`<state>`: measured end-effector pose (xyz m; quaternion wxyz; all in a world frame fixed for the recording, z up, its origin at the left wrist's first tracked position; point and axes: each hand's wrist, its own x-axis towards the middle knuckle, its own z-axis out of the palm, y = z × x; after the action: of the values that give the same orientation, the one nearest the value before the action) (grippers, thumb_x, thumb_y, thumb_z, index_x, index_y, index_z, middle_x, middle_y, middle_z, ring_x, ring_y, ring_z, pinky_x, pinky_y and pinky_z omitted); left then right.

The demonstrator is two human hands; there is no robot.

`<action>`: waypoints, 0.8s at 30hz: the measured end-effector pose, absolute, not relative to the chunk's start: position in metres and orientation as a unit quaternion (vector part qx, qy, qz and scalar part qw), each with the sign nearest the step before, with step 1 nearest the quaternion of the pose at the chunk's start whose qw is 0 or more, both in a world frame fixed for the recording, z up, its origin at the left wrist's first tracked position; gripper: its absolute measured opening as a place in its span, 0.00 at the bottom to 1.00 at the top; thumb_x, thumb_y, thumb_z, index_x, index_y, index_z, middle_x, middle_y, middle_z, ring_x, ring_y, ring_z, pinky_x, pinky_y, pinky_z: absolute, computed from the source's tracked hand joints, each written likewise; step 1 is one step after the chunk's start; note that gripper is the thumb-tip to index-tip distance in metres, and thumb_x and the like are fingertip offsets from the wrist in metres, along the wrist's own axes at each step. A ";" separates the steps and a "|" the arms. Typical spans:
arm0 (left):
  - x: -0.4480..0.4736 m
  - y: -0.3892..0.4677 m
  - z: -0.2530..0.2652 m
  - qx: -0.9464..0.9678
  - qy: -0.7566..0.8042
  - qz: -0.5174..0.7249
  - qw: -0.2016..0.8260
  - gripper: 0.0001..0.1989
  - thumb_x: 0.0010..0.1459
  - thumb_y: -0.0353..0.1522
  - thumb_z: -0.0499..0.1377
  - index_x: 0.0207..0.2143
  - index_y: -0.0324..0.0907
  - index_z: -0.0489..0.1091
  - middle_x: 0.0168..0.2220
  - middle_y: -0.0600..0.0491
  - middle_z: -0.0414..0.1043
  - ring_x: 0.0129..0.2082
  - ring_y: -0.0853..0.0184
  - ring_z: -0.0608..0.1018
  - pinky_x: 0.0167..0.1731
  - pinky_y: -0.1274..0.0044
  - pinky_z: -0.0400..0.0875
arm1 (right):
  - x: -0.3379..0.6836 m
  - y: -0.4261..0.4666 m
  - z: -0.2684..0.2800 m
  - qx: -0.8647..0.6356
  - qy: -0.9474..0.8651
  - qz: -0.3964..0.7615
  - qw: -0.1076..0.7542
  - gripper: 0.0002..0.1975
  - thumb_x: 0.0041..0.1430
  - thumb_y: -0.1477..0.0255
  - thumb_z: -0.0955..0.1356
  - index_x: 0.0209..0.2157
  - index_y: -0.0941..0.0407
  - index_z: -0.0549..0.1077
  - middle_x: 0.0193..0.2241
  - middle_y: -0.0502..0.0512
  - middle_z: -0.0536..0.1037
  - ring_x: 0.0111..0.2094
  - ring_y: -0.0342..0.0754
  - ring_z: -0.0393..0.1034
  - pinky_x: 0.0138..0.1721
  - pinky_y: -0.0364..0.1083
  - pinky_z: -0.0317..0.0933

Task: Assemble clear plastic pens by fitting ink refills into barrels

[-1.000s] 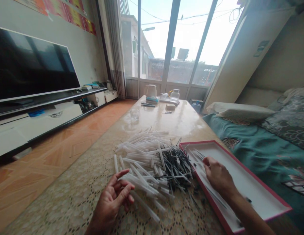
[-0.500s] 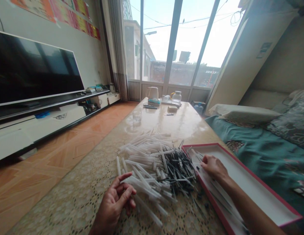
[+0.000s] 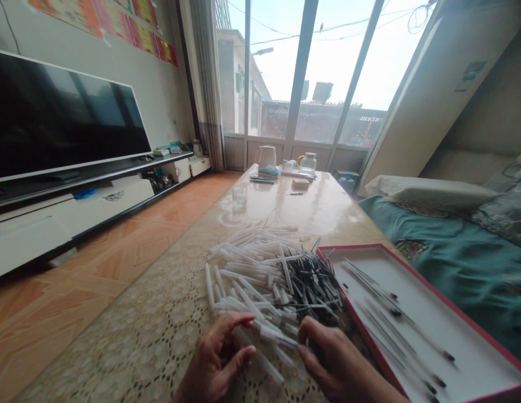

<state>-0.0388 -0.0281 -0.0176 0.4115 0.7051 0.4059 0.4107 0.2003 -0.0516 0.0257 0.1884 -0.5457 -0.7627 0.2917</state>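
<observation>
My left hand is at the near edge of a pile of white translucent plastic tubes. Its thumb and forefinger are apart, with nothing visible between them. To the right, my right hand is closed, thumb against fingertips, on the end of a translucent tube that points toward the left hand; blur softens its outline. Thin black sticks lie heaped between the tubes and a pink-rimmed white tray. In the tray lie several thin clear rods with dark ends.
A drinking glass stands beyond the pile on the patterned tablecloth. Farther back are a kettle, a glass jug and a small box. A bed or sofa with a green cover runs along the right.
My right hand has left the tray and come to the near edge of the tube pile, uncovering the rods. My left hand has shifted slightly right and lower, thumb spread from forefinger.
</observation>
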 end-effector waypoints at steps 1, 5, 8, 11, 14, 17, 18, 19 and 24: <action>-0.039 -0.028 -0.018 0.734 0.391 0.398 0.387 0.14 0.57 0.35 0.61 0.47 0.48 0.70 0.38 0.51 0.75 0.25 0.68 0.76 0.26 0.78 0.72 | 0.197 -0.052 0.022 -0.533 -0.767 0.311 0.176 0.06 0.59 0.71 0.61 0.28 0.54 0.63 0.23 0.48 0.68 0.24 0.43 0.62 0.26 0.41 0.53; -0.041 -0.027 -0.021 0.815 0.354 0.337 0.310 0.08 0.59 0.33 0.59 0.42 0.45 0.73 0.31 0.52 0.73 0.28 0.66 0.77 0.29 0.79 0.70 | 0.193 -0.050 0.015 -0.496 -0.776 0.351 0.168 0.09 0.59 0.69 0.63 0.25 0.56 0.67 0.21 0.46 0.65 0.24 0.41 0.59 0.25 0.40 0.50; -0.040 -0.027 -0.021 0.853 0.339 0.311 0.245 0.10 0.64 0.35 0.53 0.38 0.42 0.72 0.29 0.52 0.71 0.25 0.68 0.76 0.26 0.81 0.68 | 0.194 -0.048 0.012 -0.480 -0.777 0.372 0.167 0.10 0.61 0.68 0.63 0.26 0.56 0.68 0.21 0.45 0.64 0.24 0.40 0.57 0.24 0.40 0.49; -0.038 -0.030 -0.020 0.888 0.310 0.306 0.144 0.22 0.68 0.40 0.43 0.29 0.41 0.69 0.23 0.53 0.69 0.20 0.69 0.73 0.20 0.80 0.63 | 0.196 -0.048 0.000 -0.454 -0.791 0.379 0.160 0.14 0.64 0.66 0.62 0.24 0.56 0.65 0.19 0.43 0.60 0.22 0.39 0.53 0.22 0.40 0.46; -0.038 -0.034 -0.019 0.910 0.285 0.294 0.060 0.27 0.69 0.41 0.35 0.24 0.42 0.64 0.19 0.54 0.67 0.16 0.70 0.70 0.16 0.77 0.57 | 0.200 -0.051 -0.018 -0.417 -0.806 0.383 0.170 0.19 0.65 0.62 0.60 0.22 0.55 0.62 0.18 0.43 0.56 0.20 0.39 0.50 0.19 0.40 0.42; -0.038 -0.037 -0.018 0.917 0.283 0.278 0.032 0.28 0.69 0.39 0.33 0.23 0.43 0.63 0.17 0.55 0.67 0.13 0.71 0.68 0.16 0.76 0.55 | 0.202 -0.052 -0.033 -0.396 -0.814 0.388 0.174 0.21 0.66 0.59 0.59 0.22 0.55 0.61 0.17 0.42 0.54 0.19 0.38 0.47 0.17 0.39 0.38; -0.038 -0.038 -0.017 0.918 0.286 0.272 0.038 0.28 0.69 0.39 0.33 0.22 0.43 0.63 0.16 0.55 0.66 0.13 0.71 0.67 0.16 0.76 0.55 | 0.201 -0.052 -0.035 -0.396 -0.820 0.376 0.173 0.20 0.66 0.59 0.59 0.22 0.55 0.61 0.16 0.42 0.54 0.18 0.38 0.47 0.16 0.39 0.37; -0.037 -0.038 -0.016 0.917 0.292 0.266 0.056 0.28 0.69 0.38 0.33 0.22 0.43 0.63 0.16 0.55 0.67 0.13 0.71 0.67 0.17 0.76 0.55 | 0.201 -0.052 -0.035 -0.399 -0.827 0.355 0.174 0.20 0.65 0.59 0.60 0.22 0.55 0.61 0.16 0.42 0.55 0.18 0.38 0.47 0.16 0.39 0.37; -0.031 -0.040 -0.006 0.842 0.363 0.255 0.307 0.28 0.67 0.43 0.38 0.17 0.43 0.59 0.16 0.58 0.59 0.16 0.71 0.65 0.20 0.78 0.57 | 0.197 -0.047 -0.023 -0.398 -0.878 0.184 0.193 0.21 0.65 0.59 0.59 0.21 0.54 0.62 0.13 0.43 0.61 0.15 0.38 0.46 0.15 0.42 0.38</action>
<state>-0.0306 -0.0401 -0.0058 0.3074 0.8419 0.3628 0.2552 0.1973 -0.0473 -0.0226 0.1928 -0.3978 -0.8779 0.1837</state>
